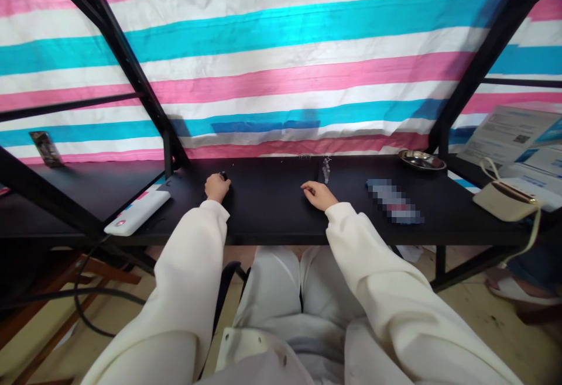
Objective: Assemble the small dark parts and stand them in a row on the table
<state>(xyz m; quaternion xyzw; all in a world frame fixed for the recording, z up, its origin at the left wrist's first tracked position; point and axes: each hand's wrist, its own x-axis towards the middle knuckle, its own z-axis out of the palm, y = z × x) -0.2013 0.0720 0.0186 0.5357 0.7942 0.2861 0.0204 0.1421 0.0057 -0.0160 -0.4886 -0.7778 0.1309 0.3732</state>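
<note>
My left hand [217,187] rests on the black table with its fingers closed round a small black object [223,175]. Only the top of that object shows, so its kind is unclear. Further right, my right hand [320,195] lies on the tabletop with fingers loosely bent and pointing left; nothing shows in it. Just beyond it is a little pile of shiny silvery pieces [325,169], too small to name. A dark upright shape [318,171] stands beside the pile, hard to make out against the black surface.
The black table [267,215] carries a white box-like device [138,212] at left, a blurred-out item [394,201] and a round metal dish [422,161] at right. A cream handbag [504,200] sits at far right. Striped sheeting [298,69] hangs behind, between slanted black frame bars.
</note>
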